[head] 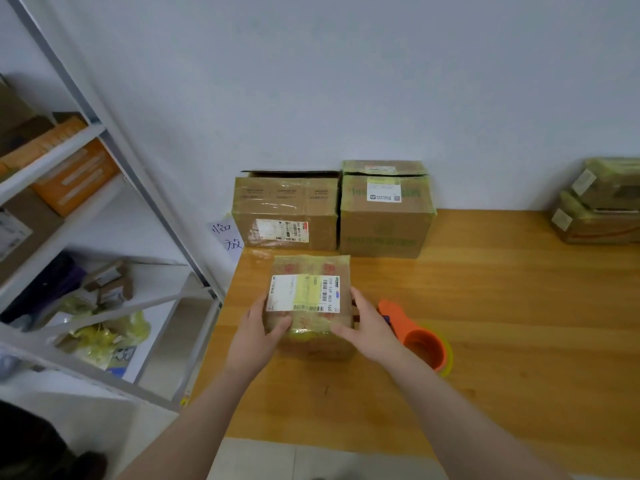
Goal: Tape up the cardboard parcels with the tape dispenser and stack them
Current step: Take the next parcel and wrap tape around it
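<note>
**Two hands on one parcel, centre of frame**

Both hands are on the same thing in my feed. The left hand (pixel 258 329) grips the parcel (pixel 309 336) at its left near corner, thumb laid over the top edge and the fingers on the side. The right hand (pixel 369 327) holds the right near corner the same way, thumb on top. I cannot see the fingertips of either hand behind the cardboard.

The parcel sits flat on the table (pixel 502 358), just left of centre. It is wrapped in yellowish tape and has a white label (pixel 303 293) with barcodes on top.

Just right of the right hand lies the dispenser (pixel 417 337), orange, with a yellow-green roll showing at its lower edge. I cannot tell whether the hand touches it.

Behind the parcel, against the wall (pixel 346 81), two bigger boxes stand side by side. The left box (pixel 285 216) has a dark gap along its top edge. The right box (pixel 384 223) is taped in green and carries a flat box (pixel 384 167) on top.

At the right edge of the frame is a pile (pixel 599 206) of taped parcels, well apart from the rest. A handwritten note (pixel 227 237) hangs at the table's far left corner, and a grey rack (pixel 104 174) with cartons and bags fills the left of the frame.
</note>
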